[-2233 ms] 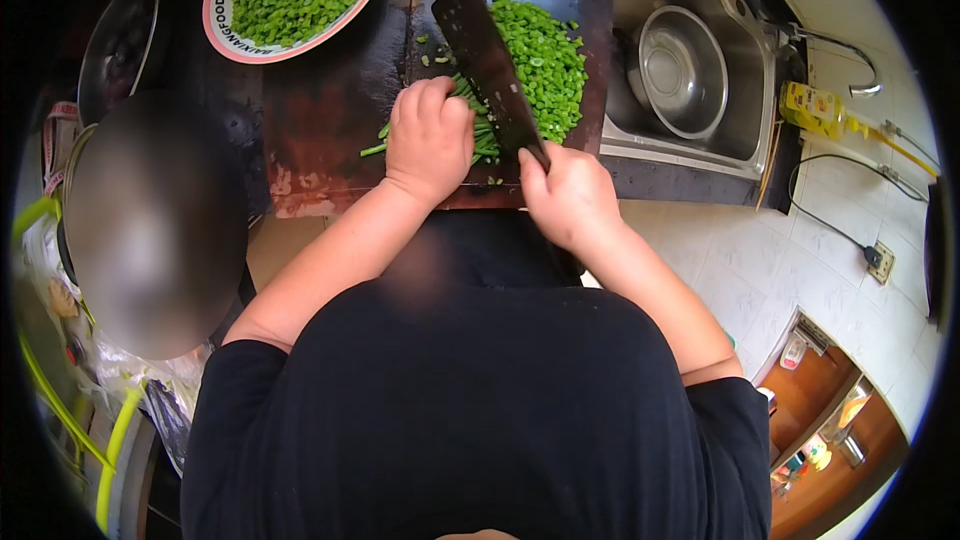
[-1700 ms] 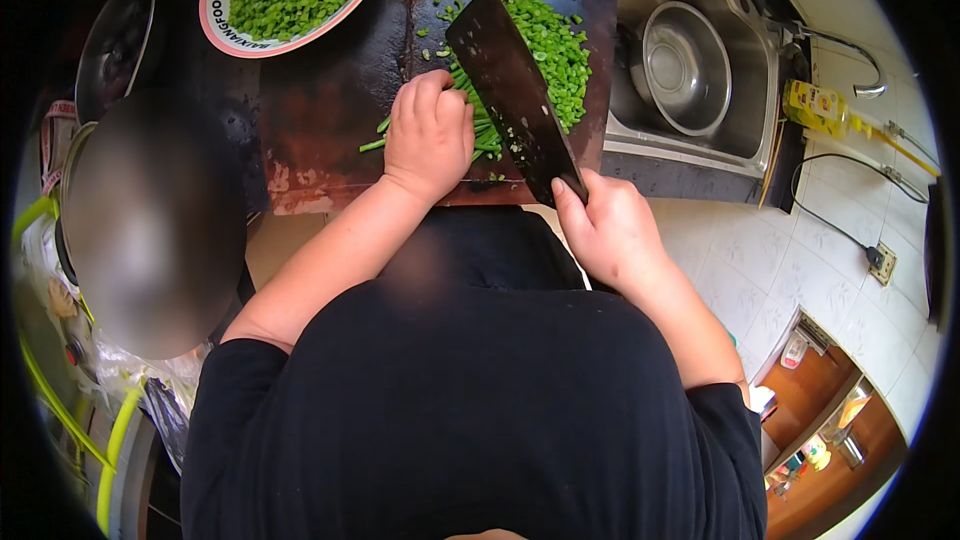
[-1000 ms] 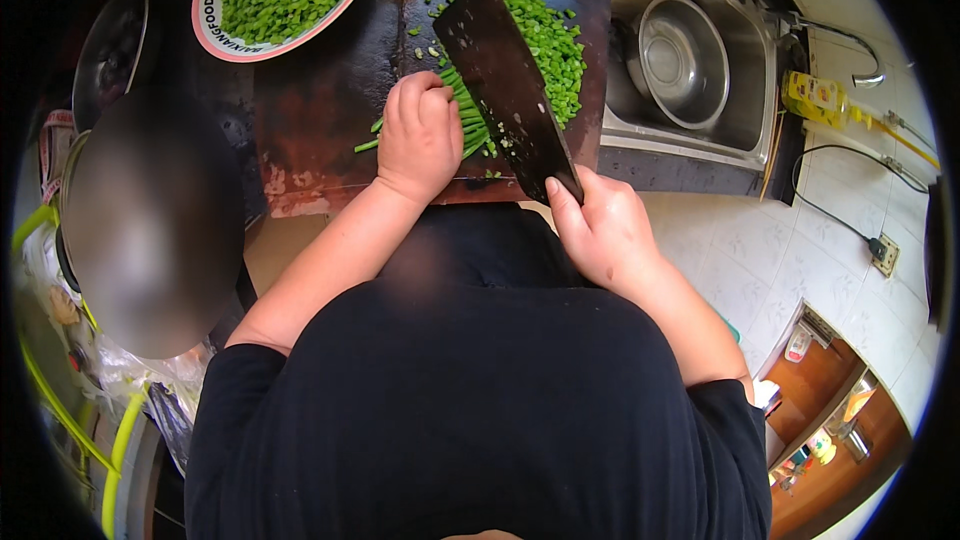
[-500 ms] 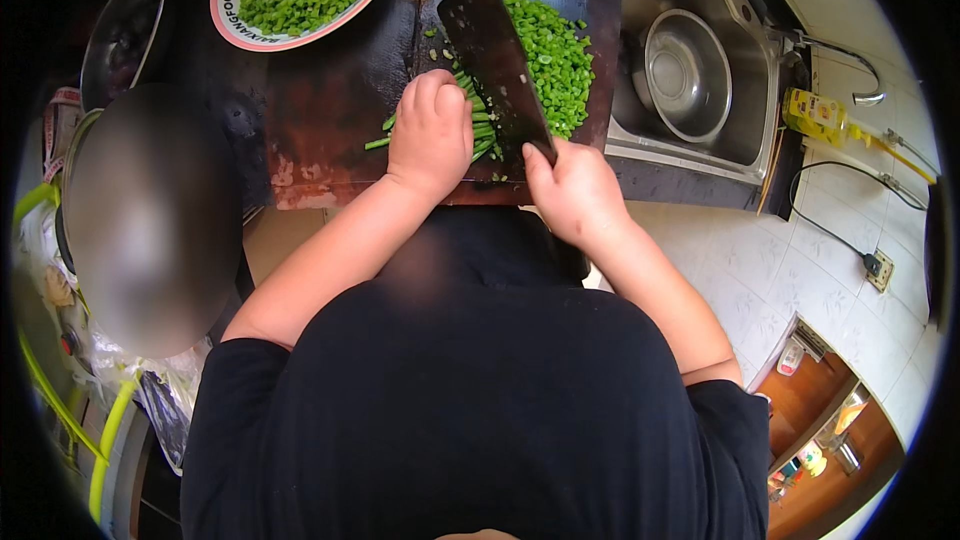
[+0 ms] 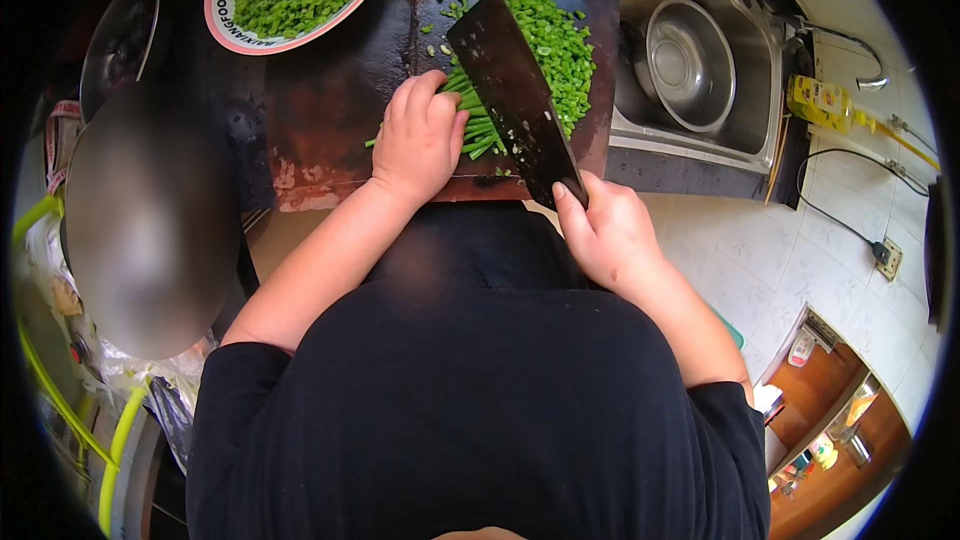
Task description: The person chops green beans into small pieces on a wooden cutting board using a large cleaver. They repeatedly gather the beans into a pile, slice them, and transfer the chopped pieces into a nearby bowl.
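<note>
My left hand [image 5: 418, 135] rests on a bunch of long green beans [image 5: 479, 127], fingers curled over them, and their cut ends stick out to its right. The handle of a broad, dark cleaver [image 5: 512, 80] is in the grip of my right hand [image 5: 614, 228], near the front edge of the dark cutting board [image 5: 330, 145]. Bits of green cling to the blade, which slants up and left beside the bunch and hides part of the board. Beyond it lies a heap of chopped green beans [image 5: 562, 52].
A pink-rimmed plate [image 5: 222, 18] of chopped beans stands at the far left. To the right is a steel sink [image 5: 745, 145] holding a metal bowl [image 5: 690, 65], with a faucet [image 5: 872, 82] and a yellow bottle [image 5: 820, 103] beside it. A round lid or pan [image 5: 122, 45] is at the left.
My right hand has drawn the cleaver toward me and to the right, baring more of the bean bunch. My left hand has shifted slightly left, its fingers less tightly bunched.
</note>
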The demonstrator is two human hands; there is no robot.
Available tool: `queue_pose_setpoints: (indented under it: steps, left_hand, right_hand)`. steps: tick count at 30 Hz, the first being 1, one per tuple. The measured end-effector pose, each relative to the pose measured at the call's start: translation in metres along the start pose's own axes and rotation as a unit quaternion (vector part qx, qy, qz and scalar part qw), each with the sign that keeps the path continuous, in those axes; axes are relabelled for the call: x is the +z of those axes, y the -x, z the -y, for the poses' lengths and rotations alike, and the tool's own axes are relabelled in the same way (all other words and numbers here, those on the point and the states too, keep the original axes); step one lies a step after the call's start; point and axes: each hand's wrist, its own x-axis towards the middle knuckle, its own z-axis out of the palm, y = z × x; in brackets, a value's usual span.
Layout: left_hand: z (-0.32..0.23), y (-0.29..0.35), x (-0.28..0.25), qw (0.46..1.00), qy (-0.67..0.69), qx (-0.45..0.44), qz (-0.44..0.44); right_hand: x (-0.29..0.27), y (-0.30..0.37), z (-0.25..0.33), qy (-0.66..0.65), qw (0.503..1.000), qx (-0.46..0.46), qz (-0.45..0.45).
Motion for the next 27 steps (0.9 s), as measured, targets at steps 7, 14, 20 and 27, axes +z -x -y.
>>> queue_pose_setpoints:
  steps: [7, 14, 20, 27]
  left_hand:
    - [0.003, 0.0, 0.0, 1.0, 0.016, 0.018, 0.003]
    - [0.002, 0.0, 0.001, 1.0, 0.018, 0.011, -0.01]
    - [0.002, 0.0, -0.003, 1.0, 0.024, 0.006, -0.007]
    - [0.002, 0.001, -0.003, 0.999, 0.046, 0.007, -0.011]
  right_hand:
    - [-0.002, -0.022, 0.016, 0.028, 0.999, 0.033, 0.031]
    - [0.021, -0.039, 0.005, -0.034, 0.998, 0.039, -0.02]
    - [0.011, -0.015, -0.001, -0.063, 0.997, 0.018, -0.043]
    - [0.006, -0.005, 0.007, -0.005, 1.0, -0.001, -0.013]
